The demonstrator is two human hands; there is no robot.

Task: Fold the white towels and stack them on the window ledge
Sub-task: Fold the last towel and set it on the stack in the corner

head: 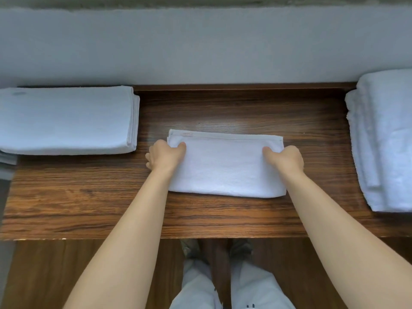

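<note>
- Head view looks down on my two hands working a folded white towel [225,168] on the wooden ledge [223,108].
- My left hand [166,156] grips the towel's left end, thumb on top and the other fingers curled under the edge. My right hand [286,158] grips the right end the same way.
- The towel lies flat between my two thumbs, its hemmed edge just beyond my fingertips and its rounded fold on the near side, toward my wrists.
- Risk, as I judge it: with only the ends pinched, the middle could sag when I lift it, and the layers could slide apart and spoil the fold.
- Uneven pulling from one hand would skew the hem and leave the corners mismatched.
- Carrying it left, I could catch the edge of the folded stack [66,119] well out from my left fingers and knock its layers crooked.
- A bulkier towel pile [383,139] sits well out from my right fingers.
- No container shows here; nothing holds the towels but the ledge.
</note>
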